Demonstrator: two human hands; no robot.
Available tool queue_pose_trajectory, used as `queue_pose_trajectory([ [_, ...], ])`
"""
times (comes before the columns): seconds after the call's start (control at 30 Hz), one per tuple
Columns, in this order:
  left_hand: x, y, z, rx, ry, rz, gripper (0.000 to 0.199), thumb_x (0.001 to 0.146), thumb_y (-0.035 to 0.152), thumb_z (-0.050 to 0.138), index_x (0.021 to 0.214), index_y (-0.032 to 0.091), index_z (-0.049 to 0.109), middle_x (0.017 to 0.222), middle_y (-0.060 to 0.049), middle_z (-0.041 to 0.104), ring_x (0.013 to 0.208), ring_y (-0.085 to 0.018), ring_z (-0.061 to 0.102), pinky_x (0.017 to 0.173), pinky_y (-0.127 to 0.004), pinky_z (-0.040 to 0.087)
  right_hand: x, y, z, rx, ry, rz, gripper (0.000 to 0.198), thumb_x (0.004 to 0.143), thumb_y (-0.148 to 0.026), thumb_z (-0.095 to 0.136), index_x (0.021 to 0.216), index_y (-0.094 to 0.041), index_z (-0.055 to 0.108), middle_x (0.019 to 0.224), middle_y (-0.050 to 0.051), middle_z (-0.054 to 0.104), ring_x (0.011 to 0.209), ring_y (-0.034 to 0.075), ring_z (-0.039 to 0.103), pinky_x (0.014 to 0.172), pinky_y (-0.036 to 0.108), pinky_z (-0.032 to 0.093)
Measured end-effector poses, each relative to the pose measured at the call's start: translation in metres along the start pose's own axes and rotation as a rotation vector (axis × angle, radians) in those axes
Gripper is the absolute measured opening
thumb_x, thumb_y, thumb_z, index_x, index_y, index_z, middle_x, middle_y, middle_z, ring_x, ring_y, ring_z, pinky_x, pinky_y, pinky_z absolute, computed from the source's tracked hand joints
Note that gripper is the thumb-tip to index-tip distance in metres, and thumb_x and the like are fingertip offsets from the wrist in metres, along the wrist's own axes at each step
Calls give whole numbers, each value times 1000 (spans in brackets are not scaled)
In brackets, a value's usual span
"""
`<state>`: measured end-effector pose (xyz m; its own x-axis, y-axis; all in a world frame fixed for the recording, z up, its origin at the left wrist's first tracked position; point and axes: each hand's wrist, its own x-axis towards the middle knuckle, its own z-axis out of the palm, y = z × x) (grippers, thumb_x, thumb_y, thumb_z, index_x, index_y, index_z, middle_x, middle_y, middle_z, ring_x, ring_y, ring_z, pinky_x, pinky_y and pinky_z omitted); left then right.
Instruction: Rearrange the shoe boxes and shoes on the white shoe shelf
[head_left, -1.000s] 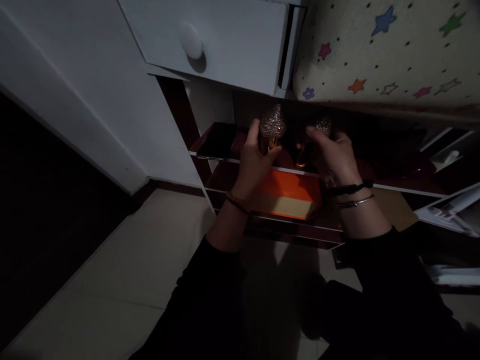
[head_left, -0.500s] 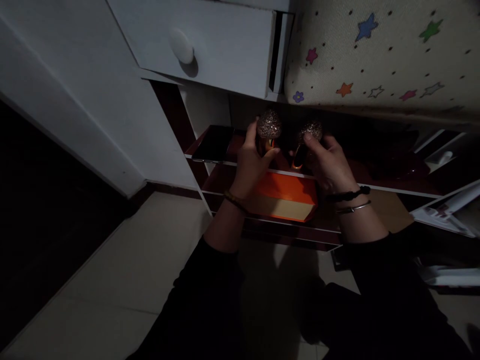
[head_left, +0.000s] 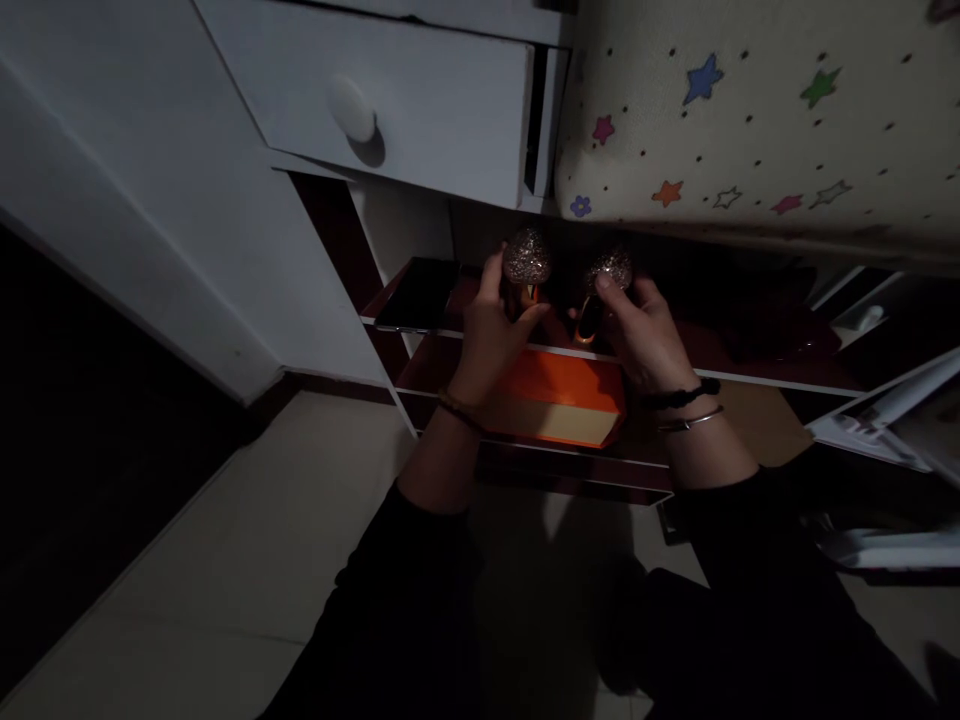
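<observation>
On the upper dark-red shelf [head_left: 551, 328] stand two similar small objects with sparkling rounded ends. Their lower parts look dark with shiny gold-orange edges; the dim light hides their exact kind. My left hand [head_left: 491, 335] curls around the left glittery object [head_left: 528, 257], fingers along its left side and thumb near its lower front. On the right glittery object [head_left: 611, 262] rests the thumb of my right hand [head_left: 649, 335], whose other fingers are partly hidden behind it. A small gap separates the two objects.
Left of my hands lies a flat black tablet-like item [head_left: 418, 293]. An orange box [head_left: 559, 400] sits on the shelf below. Above are a white drawer [head_left: 442, 120] and a star-patterned cloth [head_left: 757, 120]. White pieces [head_left: 892, 410] stand at the right.
The whole view has shifted slightly, so everything appears a little further left and lower. Both hands keep the same hold on the glittery objects.
</observation>
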<state>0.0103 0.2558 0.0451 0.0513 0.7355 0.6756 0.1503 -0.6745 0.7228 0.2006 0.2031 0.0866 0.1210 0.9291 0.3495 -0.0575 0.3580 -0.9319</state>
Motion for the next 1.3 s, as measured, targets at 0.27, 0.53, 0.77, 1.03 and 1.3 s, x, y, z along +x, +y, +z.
queue_pose_trajectory([
  [0.27, -10, 15, -5, 81, 107, 73, 109, 82, 60, 85, 167, 23, 28, 165, -20, 44, 158, -40, 38, 131, -56, 34, -46, -22, -33, -121, 118, -57, 84, 73, -57, 94, 145, -32, 58, 131, 6, 74, 121, 26, 72, 113, 50, 57],
  [0.53, -68, 97, 42, -34, 109, 149, 50, 95, 44, 71, 142, 29, 58, 150, -13, 55, 138, -33, 55, 116, -51, 50, -111, -40, -145, -96, 621, -266, 42, 83, -36, 84, 123, -32, 71, 114, 1, 76, 99, 17, 76, 100, 42, 62],
  [0.77, -61, 122, 165, -738, -281, -486, 65, 92, 32, 75, 151, 28, 50, 145, -13, 63, 140, -31, 60, 121, -51, 44, -109, -47, -200, 70, 710, -183, 30, 76, -30, 81, 103, -36, 70, 106, 1, 73, 106, 24, 74, 97, 45, 63],
  [1.03, 4, 137, 252, -804, -238, -845, 74, 90, 38, 77, 152, 34, 37, 158, -10, 56, 147, -29, 54, 119, -46, 44, -106, -31, -231, 202, 756, -113, 36, 74, -36, 79, 108, -35, 64, 104, 0, 69, 104, 21, 75, 94, 45, 63],
  [1.3, 0, 136, 273, -680, -118, -690, 63, 89, 38, 80, 142, 28, 47, 148, -10, 63, 142, -31, 57, 118, -46, 45, -108, -29, -232, 323, 739, 29, 47, 71, -35, 81, 109, -29, 56, 111, 4, 68, 107, 23, 73, 88, 42, 64],
])
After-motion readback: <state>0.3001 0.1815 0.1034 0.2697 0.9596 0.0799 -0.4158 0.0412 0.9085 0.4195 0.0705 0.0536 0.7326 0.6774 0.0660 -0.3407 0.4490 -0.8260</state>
